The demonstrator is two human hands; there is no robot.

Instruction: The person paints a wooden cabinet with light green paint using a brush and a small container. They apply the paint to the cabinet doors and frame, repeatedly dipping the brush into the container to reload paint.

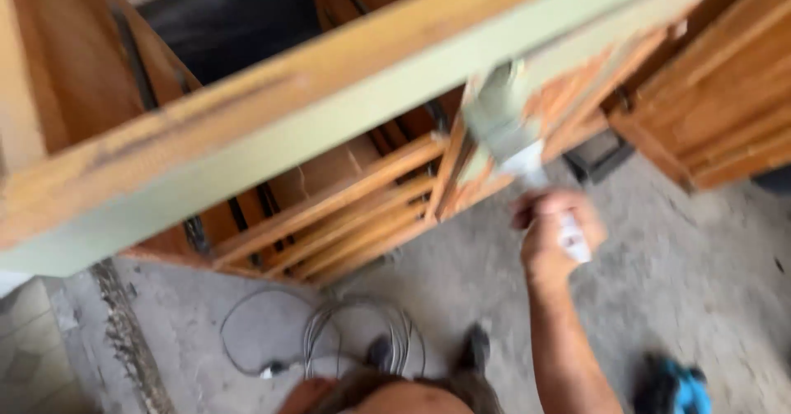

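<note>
My right hand [550, 234] is closed around the white handle of a paintbrush [504, 124], whose bristles carry pale green paint. The brush head presses against the green-painted edge of a long wooden frame [247, 126] that crosses the view diagonally, orange-brown on top and pale green along its side. The picture is blurred by motion. My left hand is out of view.
More wooden frames and slatted panels [346, 216] lean behind and below the painted one, with others at the right [725, 93]. A coil of grey cable [346, 340] lies on the concrete floor near my feet. A blue and black object [676, 385] sits at the lower right.
</note>
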